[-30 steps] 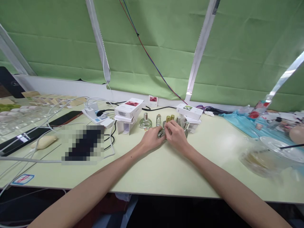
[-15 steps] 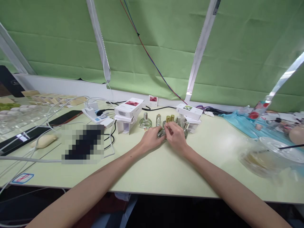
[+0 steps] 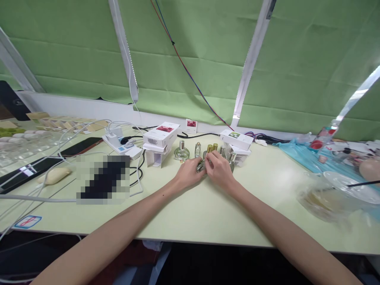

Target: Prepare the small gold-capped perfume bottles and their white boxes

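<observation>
My left hand (image 3: 189,173) is closed around a small clear glass perfume bottle (image 3: 200,166), held low over the table. My right hand (image 3: 220,169) meets it from the other side, its fingers pinched at the bottle's upper end; what exactly they grip is hidden. Left of the hands stands a round perfume bottle (image 3: 181,152) with a silver cap. Just behind them is a slim bottle (image 3: 197,149). Two gold caps (image 3: 211,148) show behind my right hand, and a silver-topped bottle (image 3: 232,159) is partly covered by it.
White printed boxes (image 3: 160,135) are stacked at left, with another white box (image 3: 236,139) at back right. Cables and a power strip (image 3: 118,145) lie left, near a phone (image 3: 81,147) and a computer mouse (image 3: 55,175). A blue plastic bag (image 3: 299,152) and clear container (image 3: 323,198) occupy the right.
Both hands stay together at the bottle with barely any movement. The view has shifted very slightly.
</observation>
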Motion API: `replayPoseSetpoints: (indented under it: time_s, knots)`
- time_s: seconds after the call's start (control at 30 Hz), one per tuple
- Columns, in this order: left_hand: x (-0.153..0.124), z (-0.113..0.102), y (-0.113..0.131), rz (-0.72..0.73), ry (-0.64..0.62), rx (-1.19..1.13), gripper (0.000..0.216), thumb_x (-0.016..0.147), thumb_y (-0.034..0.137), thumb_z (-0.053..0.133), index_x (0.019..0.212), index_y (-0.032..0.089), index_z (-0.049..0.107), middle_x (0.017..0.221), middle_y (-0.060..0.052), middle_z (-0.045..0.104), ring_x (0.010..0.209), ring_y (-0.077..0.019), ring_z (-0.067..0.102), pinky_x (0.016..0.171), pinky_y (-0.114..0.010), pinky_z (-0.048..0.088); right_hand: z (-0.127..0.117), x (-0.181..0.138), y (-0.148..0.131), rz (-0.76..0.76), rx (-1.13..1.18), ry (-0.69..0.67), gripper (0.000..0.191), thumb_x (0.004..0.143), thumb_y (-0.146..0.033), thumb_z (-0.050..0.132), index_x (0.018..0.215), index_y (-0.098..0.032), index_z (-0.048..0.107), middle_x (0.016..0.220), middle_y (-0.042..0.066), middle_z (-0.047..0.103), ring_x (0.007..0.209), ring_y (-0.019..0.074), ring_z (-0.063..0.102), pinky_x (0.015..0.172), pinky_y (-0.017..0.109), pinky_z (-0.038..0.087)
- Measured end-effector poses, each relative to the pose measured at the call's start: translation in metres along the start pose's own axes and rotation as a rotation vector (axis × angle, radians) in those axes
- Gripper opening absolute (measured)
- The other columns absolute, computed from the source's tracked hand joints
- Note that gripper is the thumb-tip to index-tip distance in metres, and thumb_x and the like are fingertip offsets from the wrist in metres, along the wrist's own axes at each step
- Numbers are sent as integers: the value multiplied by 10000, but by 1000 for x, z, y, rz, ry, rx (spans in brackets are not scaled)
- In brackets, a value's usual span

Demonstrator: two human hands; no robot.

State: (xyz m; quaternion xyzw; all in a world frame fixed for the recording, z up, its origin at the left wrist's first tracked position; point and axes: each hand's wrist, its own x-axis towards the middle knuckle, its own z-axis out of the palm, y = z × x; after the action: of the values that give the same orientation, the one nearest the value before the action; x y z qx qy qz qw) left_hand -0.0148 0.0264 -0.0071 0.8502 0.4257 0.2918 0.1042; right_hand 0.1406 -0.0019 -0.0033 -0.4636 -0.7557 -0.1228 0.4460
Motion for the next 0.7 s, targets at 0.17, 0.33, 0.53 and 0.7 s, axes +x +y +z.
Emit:
replayPoseSetpoints:
  time_s: [0.17, 0.33, 0.53, 0.7]
  knots:
    - [0, -2, 1, -6, -5, 1, 107, 842, 310, 553, 853, 205, 573, 817, -38, 695, 704, -191, 623, 618, -279, 393, -1, 3, -1, 50, 69, -17, 165, 942, -187, 474, 782, -220, 495, 802, 22, 542, 599, 134, 469, 571, 263, 390]
    - [-1, -3, 2, -2, -6, -11, 136, 853, 337, 547, 864, 204, 577, 814, -42, 697, 710, -199, 632, 620, -281, 395, 1, 2, 1, 103, 171, 18, 163, 938, -214, 491, 776, -222, 474, 792, 7, 535, 596, 126, 463, 591, 261, 406]
    - [-1, -2, 1, -4, -11, -17, 150, 858, 347, 545, 856, 201, 578, 816, -48, 697, 710, -198, 631, 627, -283, 404, 4, -3, 2, 89, 175, 39, 141, 950, -223, 496, 810, -218, 509, 813, 12, 550, 610, 129, 484, 602, 268, 415]
    - [-1, -4, 4, -4, -18, -24, 120, 846, 309, 543, 868, 200, 587, 832, -51, 702, 723, -197, 627, 630, -284, 400, 3, -6, -1, 41, 105, 34, 138, 971, -208, 476, 848, -215, 538, 841, 30, 570, 646, 142, 525, 614, 270, 424]
